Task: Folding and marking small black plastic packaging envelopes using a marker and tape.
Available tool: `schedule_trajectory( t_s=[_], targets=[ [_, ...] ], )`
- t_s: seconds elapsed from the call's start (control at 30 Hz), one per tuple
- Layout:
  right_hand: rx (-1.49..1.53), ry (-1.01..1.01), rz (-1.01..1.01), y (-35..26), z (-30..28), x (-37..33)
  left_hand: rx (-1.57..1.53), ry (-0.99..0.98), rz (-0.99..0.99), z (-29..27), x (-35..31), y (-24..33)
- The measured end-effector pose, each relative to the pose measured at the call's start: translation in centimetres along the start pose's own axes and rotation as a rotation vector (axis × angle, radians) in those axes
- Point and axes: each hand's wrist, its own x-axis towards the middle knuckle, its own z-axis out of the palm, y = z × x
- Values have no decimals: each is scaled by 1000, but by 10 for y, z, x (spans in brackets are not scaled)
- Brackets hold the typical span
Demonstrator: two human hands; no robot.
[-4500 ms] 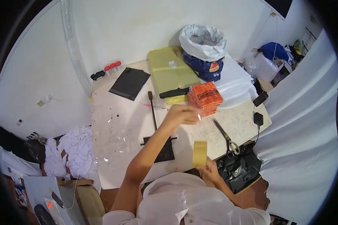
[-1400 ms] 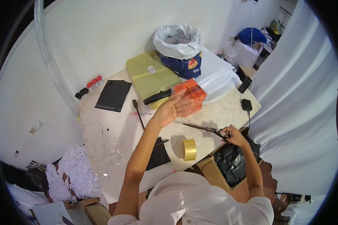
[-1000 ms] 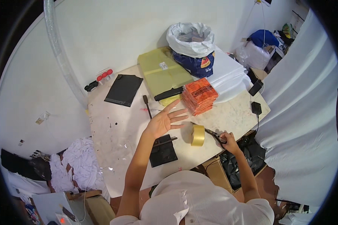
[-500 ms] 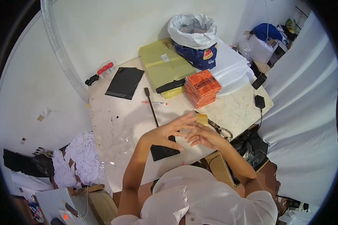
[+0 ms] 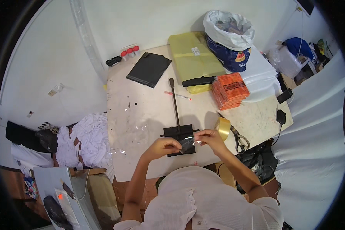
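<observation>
My left hand (image 5: 163,148) and my right hand (image 5: 212,139) are both closed in a pinch, with a small piece of clear plastic film (image 5: 188,143) stretched between them. Beneath the film lies a flat black base (image 5: 175,131), its front partly hidden by my fingers. A long dark rod (image 5: 175,103) with a thick knob runs from this base toward the far side of the table. Just right of my right hand is a roll of golden tape (image 5: 222,128). Beyond it are black-handled scissors (image 5: 240,140), near the table's right edge.
Stacked orange packets (image 5: 230,91) sit at the back right of the table (image 5: 122,115). Behind them are a yellow wrapped bundle (image 5: 193,57), a blue-and-white sack (image 5: 228,46) and white sheets. A black pouch (image 5: 149,69) and a marker (image 5: 178,96) lie farther left.
My hands have come down and moved apart, from loosely spread fingers to pinching the clear film. The view has shifted, so the table things appear farther right. The black base is less covered.
</observation>
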Motion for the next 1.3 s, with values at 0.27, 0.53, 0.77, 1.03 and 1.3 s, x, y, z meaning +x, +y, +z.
schedule_trajectory(
  t_s=[0.27,0.53,0.77,1.03,1.3],
  targets=[
    [43,150,-162,48,22,12,-276,288,-248,22,-24,-8],
    [-236,294,-393,55,42,6,-164,591,-301,23,-18,-48],
    [-322,311,-502,71,40,13,-420,789,-386,26,-16,-40],
    [-780,436,-737,84,36,31,-293,1000,-282,40,0,-63],
    [-1111,419,-749,91,33,37,415,1089,-69,42,7,-83]
  ],
)
